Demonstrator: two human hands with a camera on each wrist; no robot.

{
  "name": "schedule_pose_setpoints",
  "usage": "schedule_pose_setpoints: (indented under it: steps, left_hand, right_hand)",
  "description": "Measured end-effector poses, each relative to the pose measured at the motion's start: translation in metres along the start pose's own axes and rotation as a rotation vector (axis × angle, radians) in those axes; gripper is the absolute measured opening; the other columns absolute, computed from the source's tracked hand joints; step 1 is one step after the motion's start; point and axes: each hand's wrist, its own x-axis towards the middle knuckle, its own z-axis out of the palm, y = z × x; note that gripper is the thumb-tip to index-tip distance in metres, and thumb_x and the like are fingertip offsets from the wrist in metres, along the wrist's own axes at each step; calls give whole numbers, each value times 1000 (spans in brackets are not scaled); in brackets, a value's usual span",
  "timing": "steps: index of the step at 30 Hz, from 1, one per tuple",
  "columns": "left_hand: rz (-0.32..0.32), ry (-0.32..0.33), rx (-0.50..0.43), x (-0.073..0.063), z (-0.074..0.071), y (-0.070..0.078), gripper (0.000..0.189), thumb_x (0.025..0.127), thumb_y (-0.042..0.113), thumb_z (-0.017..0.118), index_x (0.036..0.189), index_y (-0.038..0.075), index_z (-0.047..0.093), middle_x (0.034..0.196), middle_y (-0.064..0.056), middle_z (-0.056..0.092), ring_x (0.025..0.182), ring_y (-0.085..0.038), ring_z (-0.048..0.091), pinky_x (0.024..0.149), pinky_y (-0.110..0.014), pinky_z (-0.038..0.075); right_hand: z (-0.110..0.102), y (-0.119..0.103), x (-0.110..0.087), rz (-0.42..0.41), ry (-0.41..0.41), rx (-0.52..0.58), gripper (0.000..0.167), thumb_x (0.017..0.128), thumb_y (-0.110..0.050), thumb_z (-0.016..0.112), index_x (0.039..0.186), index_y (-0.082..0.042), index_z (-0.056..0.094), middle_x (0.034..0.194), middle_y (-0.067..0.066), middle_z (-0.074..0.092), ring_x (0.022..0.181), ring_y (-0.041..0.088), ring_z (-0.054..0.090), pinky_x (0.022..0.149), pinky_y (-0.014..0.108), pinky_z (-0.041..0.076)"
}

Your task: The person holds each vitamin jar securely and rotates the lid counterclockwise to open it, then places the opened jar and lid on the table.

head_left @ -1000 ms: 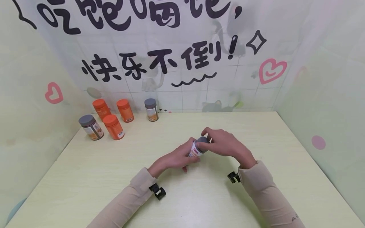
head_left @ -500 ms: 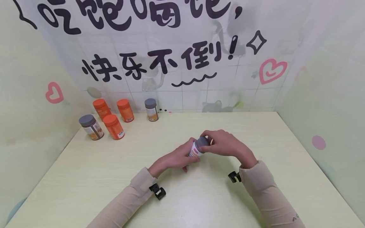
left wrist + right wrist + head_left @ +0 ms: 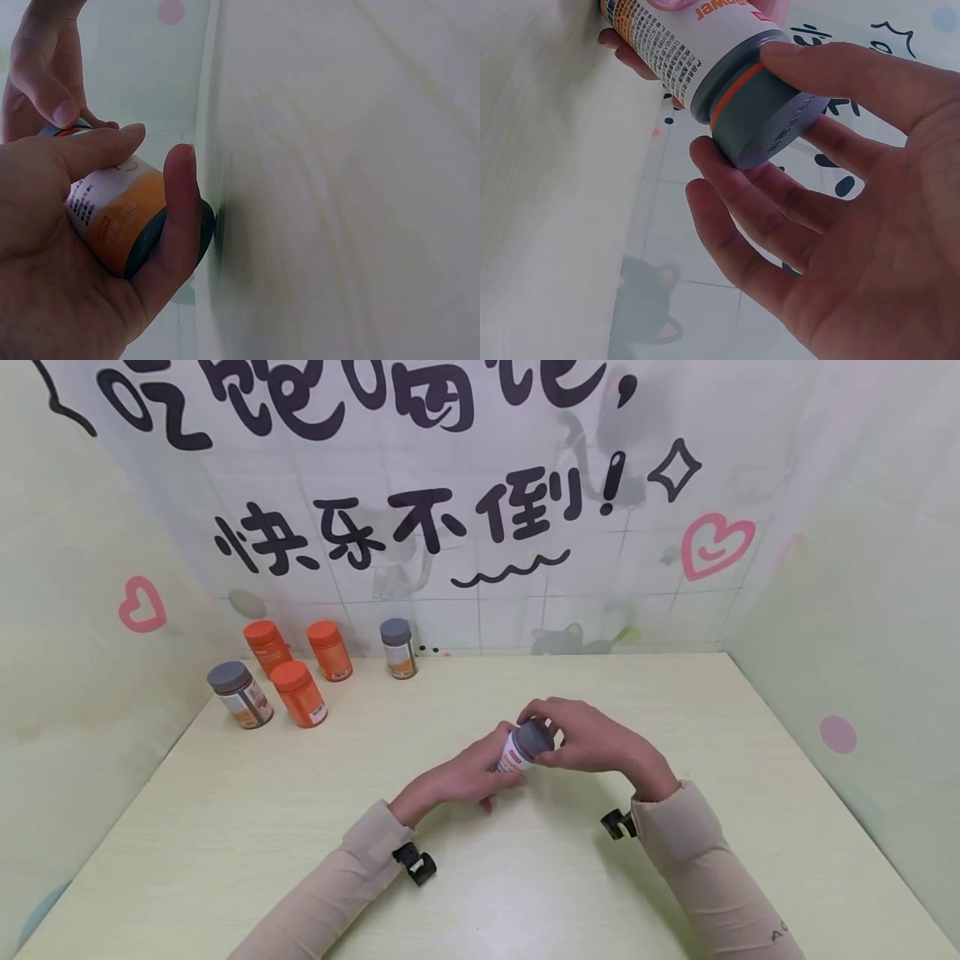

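With the left hand [image 3: 474,772], in the head view, grips a white-labelled bottle [image 3: 512,758] by its body; with the right hand [image 3: 591,737], holds its grey cap [image 3: 534,740] between bent thumb and fingers, the bottle thus tilted between both hands, over the table [image 3: 517,893]. Wears beige sleeves [image 3: 378,837] with black brackets [image 3: 415,864] just behind both hands. Has, beyond and to the left of the left hand, three upright orange bottles [image 3: 302,697] and two upright grey-capped bottles [image 3: 400,657], and on the wall sheet beyond both hands, black Chinese lettering [image 3: 423,518]. In the left wrist view, wraps the left hand's fingers round an orange-and-white label [image 3: 120,217], with the dark base [image 3: 206,234] close by the tabletop; cannot tell whether touching. In the right wrist view, lays the right thumb [image 3: 802,64] against the cap and curls the fingers loosely about its other side, with an orange ring [image 3: 735,91] visible between cap and bottle, and left fingertips [image 3: 634,61] beyond.
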Motion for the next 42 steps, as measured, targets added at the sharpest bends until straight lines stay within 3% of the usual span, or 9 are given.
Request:
schedule_pose_setpoints:
  steps: [5,12,18,31,38,42]
  left_hand:
    - [-2,-3,-1,1,0,-1,53,101,15,63,144,8,33,123,-16,54,82,-27,62,50,-39,60]
    - [-26,2,-16,0,-1,-1,52,100,16,65,141,8,34,120,-16,56,83,-26,63,51,-40,60]
    - [-32,1,-37,0,-3,0,50,100,15,65,139,7,34,117,-17,56,82,-28,64,51,-42,60]
    - [-46,-2,-29,-1,-6,-4,50,101,16,65,139,9,33,119,-14,56,78,-23,60,58,-37,60]
    - [-88,21,-201,9,-5,-8,54,100,20,67,140,12,32,121,-15,55,96,-24,61,71,-40,64]
    - [-135,115,-282,24,-4,-9,61,99,24,68,145,12,30,127,-14,53,106,-25,60,77,-39,63]
  right_hand:
    - [1,2,0,-7,11,5,44,86,-6,77,126,-15,62,115,2,66,101,18,62,82,33,57]
    - [-1,0,-2,-18,16,48,46,86,2,73,128,-12,59,122,6,65,109,24,65,88,47,60]
    - [-4,3,-2,-13,41,60,46,86,2,73,128,-9,57,122,9,66,112,29,67,87,45,61]
    - [-24,23,-11,111,114,123,47,89,1,70,132,-7,54,126,13,63,117,32,66,95,47,59]
    - [-44,40,-26,173,181,150,46,92,-2,68,134,-5,51,124,15,62,121,33,63,96,46,59]
    - [-54,49,-35,213,217,173,48,94,-3,68,137,-6,47,129,14,59,123,33,61,98,46,58]
